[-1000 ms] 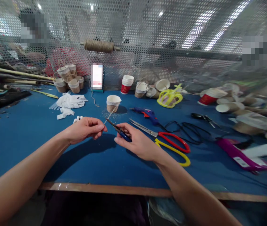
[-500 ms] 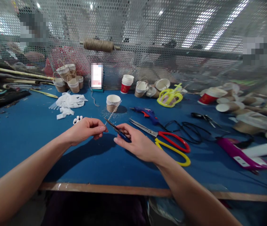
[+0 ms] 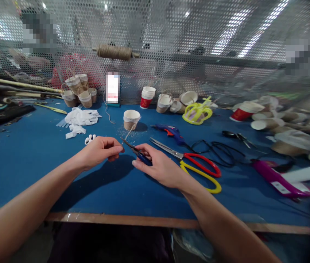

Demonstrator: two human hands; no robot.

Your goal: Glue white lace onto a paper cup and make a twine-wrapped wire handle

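Fingertips of the left hand (image 3: 110, 149) pinch the near end of a thin, pale strand (image 3: 128, 134), while the right hand (image 3: 159, 163) is wrapped around a blue-handled tool (image 3: 144, 157) whose dark tips reach in beside that pinch. From where I stand, the likeliest mishap is a nip: the tips are so near that a slight slip could catch skin. A hard tug might also drag or tip the brown-and-white cup (image 3: 131, 120), as the strand runs up to its side; whether it's fastened there, I can't tell. That cup stands upright beyond both hands, its inner wall white, its bottom hidden. Behind it, red-and-white paper cups (image 3: 147, 98) sit nested; leftward, small handled buckets (image 3: 84, 99) are piled, contents unclear; a yellow basket (image 3: 185, 117) to the right holds something pale purple.
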